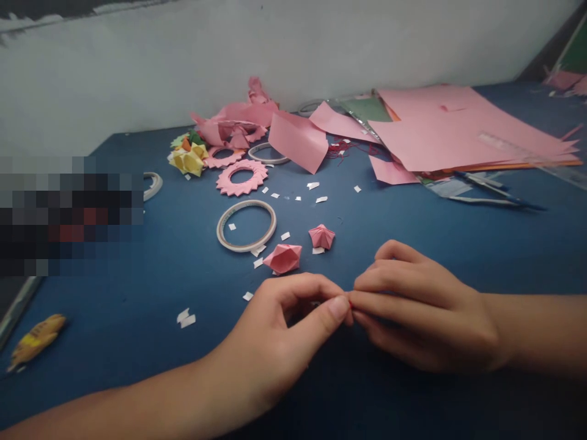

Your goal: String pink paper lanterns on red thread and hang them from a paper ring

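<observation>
My left hand (pixel 293 336) and my right hand (pixel 422 311) meet fingertip to fingertip above the blue table (pixel 151 342). The left thumb and fingers are pinched together, and the right fingers are pressed together against them. A tiny red bit (pixel 350 303) shows between the tips, too small to name. Just beyond my left hand lies a folded pink paper piece with an open pocket (pixel 284 259). A small pink paper star (pixel 321 236) lies to its right. Behind them, a roll of white tape (pixel 246 226) lies flat.
Pink paper rings (pixel 242 178), a yellow folded flower (pixel 189 160) and loose pink sheets (pixel 300 140) lie at the back. Large pink sheets (pixel 440 134), a clear ruler (pixel 527 156) and pens (pixel 498 192) are back right. White scraps (pixel 186 318) are scattered; a tan object (pixel 37 341) sits far left.
</observation>
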A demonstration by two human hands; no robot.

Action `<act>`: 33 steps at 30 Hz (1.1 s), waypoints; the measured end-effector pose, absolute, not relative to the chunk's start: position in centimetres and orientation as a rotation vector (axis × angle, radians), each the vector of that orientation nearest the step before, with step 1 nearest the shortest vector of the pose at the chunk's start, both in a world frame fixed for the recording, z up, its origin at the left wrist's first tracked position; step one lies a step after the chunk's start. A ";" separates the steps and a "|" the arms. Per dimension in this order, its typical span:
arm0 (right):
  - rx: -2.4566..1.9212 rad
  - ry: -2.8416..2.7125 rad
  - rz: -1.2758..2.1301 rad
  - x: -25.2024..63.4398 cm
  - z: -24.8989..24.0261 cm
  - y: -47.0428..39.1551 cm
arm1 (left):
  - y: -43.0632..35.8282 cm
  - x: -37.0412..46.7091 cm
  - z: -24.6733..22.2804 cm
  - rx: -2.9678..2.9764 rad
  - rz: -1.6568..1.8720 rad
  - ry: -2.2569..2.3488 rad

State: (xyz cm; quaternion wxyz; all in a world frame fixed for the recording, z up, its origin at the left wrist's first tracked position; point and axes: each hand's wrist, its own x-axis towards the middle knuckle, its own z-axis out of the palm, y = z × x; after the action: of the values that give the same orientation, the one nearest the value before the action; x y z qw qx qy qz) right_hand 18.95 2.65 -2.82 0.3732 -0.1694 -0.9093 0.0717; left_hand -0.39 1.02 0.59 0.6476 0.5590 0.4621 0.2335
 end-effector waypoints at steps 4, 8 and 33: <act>-0.470 -2.293 0.321 18.8 -2.4 2.7 | 1.2 -0.4 0.6 1.255 0.546 1.025; -0.499 -2.270 0.667 18.8 -1.7 2.7 | 1.5 -0.6 0.4 1.221 0.513 1.000; -0.562 -2.259 0.864 18.7 -1.9 2.4 | 1.5 -0.3 0.7 1.282 0.505 1.027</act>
State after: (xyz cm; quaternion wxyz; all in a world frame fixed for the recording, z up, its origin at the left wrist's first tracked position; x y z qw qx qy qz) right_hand 18.67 2.40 -1.87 0.3233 -0.2142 -0.8609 0.3293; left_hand -0.27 1.51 0.71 0.6531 0.5649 0.4526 0.2226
